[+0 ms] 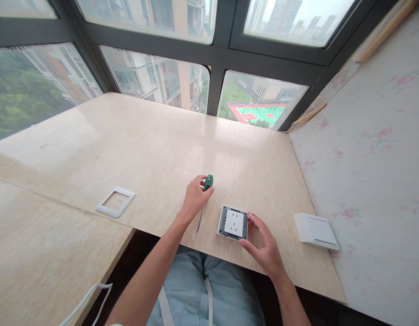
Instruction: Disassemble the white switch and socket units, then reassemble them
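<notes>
My left hand point(196, 197) has its fingers and thumb around the green handle of a screwdriver point(208, 182). Its thin shaft slants down toward the table's front edge, the tip at or just above the surface. To the right, a wall socket point(234, 222) with a white centre, a dark grey frame and a white box under it lies face up on the table. My right hand point(265, 246) grips the socket's right side, thumb at the near corner and fingers at the far one. A white cover frame point(116, 202) with a square opening lies flat on the left.
A white wall switch point(317, 231) in a box stands at the right, by the flowered wall point(375, 149). Dark-framed windows close off the back of the wood-toned table point(155, 149). A white cable point(94, 290) hangs over an edge at the lower left.
</notes>
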The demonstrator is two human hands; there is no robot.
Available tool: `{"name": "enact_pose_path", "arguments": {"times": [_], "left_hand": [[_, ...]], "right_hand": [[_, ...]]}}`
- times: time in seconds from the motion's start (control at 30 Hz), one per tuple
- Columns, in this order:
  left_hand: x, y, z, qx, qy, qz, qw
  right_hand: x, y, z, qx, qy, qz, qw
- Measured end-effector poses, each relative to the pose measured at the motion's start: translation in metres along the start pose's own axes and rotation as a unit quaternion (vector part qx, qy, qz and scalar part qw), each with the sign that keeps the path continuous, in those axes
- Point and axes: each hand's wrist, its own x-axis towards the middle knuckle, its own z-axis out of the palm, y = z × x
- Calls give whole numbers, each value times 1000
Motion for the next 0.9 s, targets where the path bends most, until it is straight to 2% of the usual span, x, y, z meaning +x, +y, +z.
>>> {"name": "enact_pose_path", "arguments": {"times": [0.13, 0.27, 0.47, 0.57, 0.67, 0.73, 0.9], "left_hand": [[7, -5, 7, 81, 35, 26, 996], [14, -8, 9, 143, 46, 38, 988], [18, -13, 10, 170, 43, 65, 982], [7, -11, 5, 152, 43, 107, 982], [-12, -12, -4, 100, 15, 228, 968], [-26, -15, -10, 79, -19, 284, 955], [-53, -27, -20, 54, -76, 314, 945]], "right_hand": [[0, 3, 0, -5, 2, 0, 1000], [0, 3, 1, -7, 5, 2, 1000], [0, 2, 1, -6, -1, 5, 1000], [0, 1, 0, -8, -9, 8, 1000], [1, -2, -1, -15, -20, 7, 1000], [2, -5, -3, -28, -32, 0, 999], [11, -18, -6, -95, -80, -20, 992]]}}
